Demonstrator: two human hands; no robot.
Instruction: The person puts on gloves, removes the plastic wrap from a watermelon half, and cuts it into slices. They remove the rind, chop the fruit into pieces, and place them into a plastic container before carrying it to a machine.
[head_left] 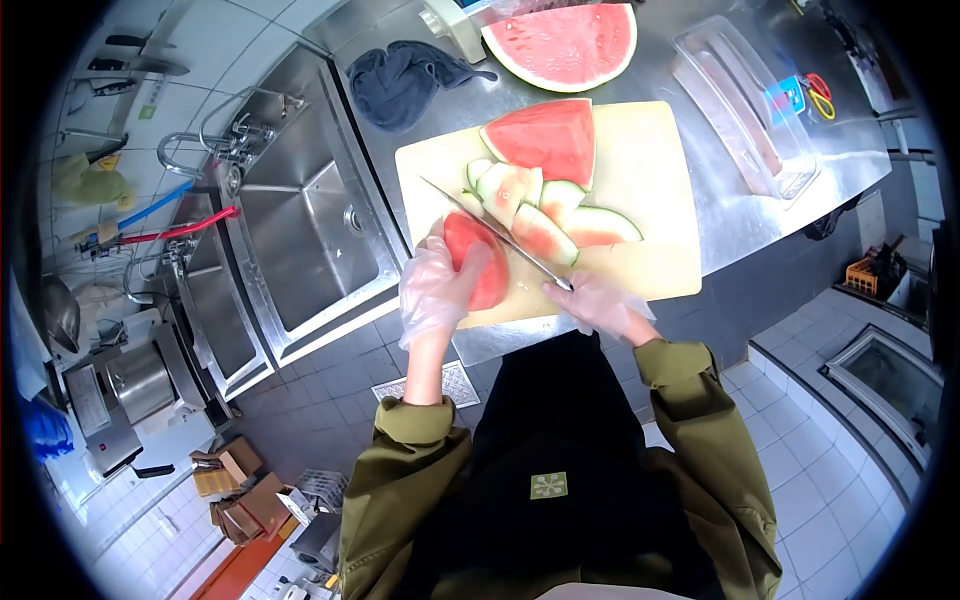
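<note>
Left hand [437,284] cups watermelon [489,284]; right hand [603,304] seemingly curls round knife [514,244].

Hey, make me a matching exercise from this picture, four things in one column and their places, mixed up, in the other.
1. Knife
2. Dark cloth
3. Clear container
4. Small red melon piece

A. Held by the left hand
B. On the counter, right of the cutting board
C. In the right hand
D. Beyond the board's far left corner

Pairs: 1-C, 2-D, 3-B, 4-A
</note>
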